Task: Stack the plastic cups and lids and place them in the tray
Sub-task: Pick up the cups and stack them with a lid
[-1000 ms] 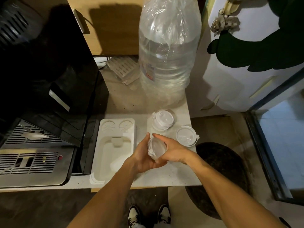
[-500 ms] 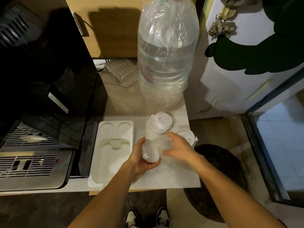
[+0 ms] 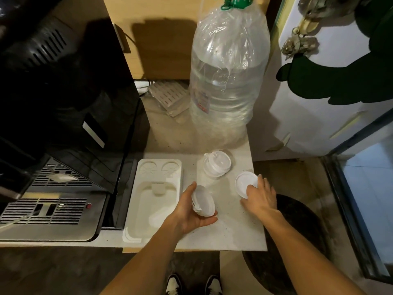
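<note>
My left hand [image 3: 189, 211] grips a small stack of white plastic lids [image 3: 203, 201], held on edge just right of the white tray [image 3: 146, 211]. My right hand [image 3: 259, 196] rests with spread fingers on a single white lid [image 3: 244, 184] lying flat near the counter's right edge. A clear plastic cup with a lid on it [image 3: 217, 163] stands further back on the counter, between both hands. The tray holds nothing loose.
A large water bottle wrapped in plastic [image 3: 227, 77] stands behind the cups. A black coffee machine [image 3: 63, 103] with a metal drip grate [image 3: 46, 211] fills the left. The counter's edge [image 3: 258, 209] drops off to the right, above a dark mat [image 3: 297, 241].
My right hand let go of the stack and moved right onto the single lid. My left hand kept the stack and shifted slightly left and lower.
</note>
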Demonstrator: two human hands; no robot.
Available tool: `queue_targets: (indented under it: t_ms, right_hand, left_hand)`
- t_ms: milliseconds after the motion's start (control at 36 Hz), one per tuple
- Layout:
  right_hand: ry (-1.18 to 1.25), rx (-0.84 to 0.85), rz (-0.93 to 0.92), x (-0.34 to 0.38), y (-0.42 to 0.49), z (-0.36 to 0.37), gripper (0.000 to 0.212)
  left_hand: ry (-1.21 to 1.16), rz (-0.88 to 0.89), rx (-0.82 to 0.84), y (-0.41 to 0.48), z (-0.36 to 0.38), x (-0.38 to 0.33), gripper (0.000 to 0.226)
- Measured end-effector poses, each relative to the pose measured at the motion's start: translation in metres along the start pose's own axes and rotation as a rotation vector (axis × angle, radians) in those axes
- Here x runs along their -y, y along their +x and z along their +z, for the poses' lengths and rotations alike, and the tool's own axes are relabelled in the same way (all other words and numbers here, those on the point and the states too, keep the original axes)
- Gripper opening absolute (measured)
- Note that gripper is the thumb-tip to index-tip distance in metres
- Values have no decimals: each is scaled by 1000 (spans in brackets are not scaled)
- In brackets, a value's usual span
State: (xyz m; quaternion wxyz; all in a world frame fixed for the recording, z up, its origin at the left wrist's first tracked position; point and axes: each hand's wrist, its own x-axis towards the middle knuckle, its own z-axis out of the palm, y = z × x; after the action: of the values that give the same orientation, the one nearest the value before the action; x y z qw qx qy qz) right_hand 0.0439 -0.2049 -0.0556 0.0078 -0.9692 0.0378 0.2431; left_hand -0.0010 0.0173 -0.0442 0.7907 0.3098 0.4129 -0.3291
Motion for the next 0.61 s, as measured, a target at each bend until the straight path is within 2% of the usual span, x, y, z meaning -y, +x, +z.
queue_targets:
  t_ms: [194, 278, 361, 472, 528, 611]
  right_hand:
    - [21, 3, -11, 13, -10, -3, 42]
    - [130, 0, 10, 19, -17, -5, 42]
    - [444, 13, 36, 24, -24, -8, 36]
    - [964, 158, 30, 31, -35, -21, 40]
    - [1118, 238, 17, 36, -41, -27, 39]
    - [1219, 350, 5, 41, -44, -28, 46]
  left_hand:
    - [18, 19, -3, -2, -3, -1, 75]
    - [39, 41, -23, -3, -1, -3, 69]
    - [48, 62, -23, -3, 2, -4, 67]
    - [81, 95, -4, 3, 3, -5, 69]
    - [92, 120, -1, 4, 6, -4, 66]
    - [115, 146, 27, 6, 11, -2, 64]
